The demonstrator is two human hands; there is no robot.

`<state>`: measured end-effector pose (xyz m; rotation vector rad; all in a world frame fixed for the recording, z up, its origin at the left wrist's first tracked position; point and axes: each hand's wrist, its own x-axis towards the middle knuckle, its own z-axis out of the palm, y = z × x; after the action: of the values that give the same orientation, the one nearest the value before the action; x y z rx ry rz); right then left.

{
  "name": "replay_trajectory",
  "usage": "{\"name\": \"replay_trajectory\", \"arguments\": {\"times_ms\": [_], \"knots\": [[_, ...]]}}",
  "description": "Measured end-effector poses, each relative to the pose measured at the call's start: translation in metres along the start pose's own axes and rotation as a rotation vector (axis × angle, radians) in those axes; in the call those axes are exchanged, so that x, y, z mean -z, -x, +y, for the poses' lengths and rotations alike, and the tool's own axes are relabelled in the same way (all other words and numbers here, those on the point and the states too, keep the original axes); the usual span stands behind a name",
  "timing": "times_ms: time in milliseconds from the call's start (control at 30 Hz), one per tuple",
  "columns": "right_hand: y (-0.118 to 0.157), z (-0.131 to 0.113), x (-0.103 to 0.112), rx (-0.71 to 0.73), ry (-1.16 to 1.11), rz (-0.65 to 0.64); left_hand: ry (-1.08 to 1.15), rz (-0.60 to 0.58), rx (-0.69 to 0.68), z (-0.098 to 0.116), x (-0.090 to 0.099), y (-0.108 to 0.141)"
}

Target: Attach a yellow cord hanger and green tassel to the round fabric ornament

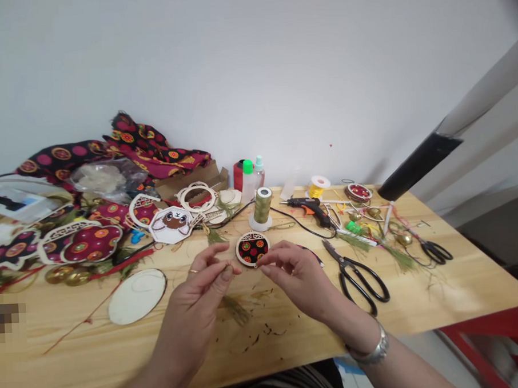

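My left hand [203, 291] is closed in a pinch at the middle of the table. An olive-green tassel [235, 310] shows just below its fingertips and seems to hang from them. To its right, my right hand [299, 275] has thumb and forefinger pinched together; anything between them is too fine to make out. Just behind both hands lies a round ornament [253, 249] with a pale wooden rim and dark flowered fabric. The right fingertips are at the ornament's lower right edge, and I cannot tell whether they touch it.
Black-handled scissors [361, 275] lie right of my right hand. Behind them are a glue gun [309, 209] and a spool of olive thread [263, 208]. A pale oval disc [137, 296] lies at left, near several fabric ornaments [91, 241]. Dark scraps dot the tabletop [291, 347].
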<state>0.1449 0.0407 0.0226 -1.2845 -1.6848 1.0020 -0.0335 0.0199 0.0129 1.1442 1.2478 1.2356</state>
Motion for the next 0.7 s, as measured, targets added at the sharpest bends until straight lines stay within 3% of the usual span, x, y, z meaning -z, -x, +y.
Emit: {"name": "replay_trajectory", "arguments": {"times_ms": [167,400,700], "knots": [[-0.023,-0.006,0.006,0.105,-0.056,-0.068,-0.062,-0.033,-0.094,0.012,0.002,-0.012],[-0.052,-0.024,0.007,0.196,-0.451,-0.323,0.100,-0.038,-0.137,0.036,-0.007,-0.032],[-0.074,-0.020,-0.008,0.187,-0.713,-0.494,0.233,0.009,-0.118,0.045,-0.017,-0.042]]}}
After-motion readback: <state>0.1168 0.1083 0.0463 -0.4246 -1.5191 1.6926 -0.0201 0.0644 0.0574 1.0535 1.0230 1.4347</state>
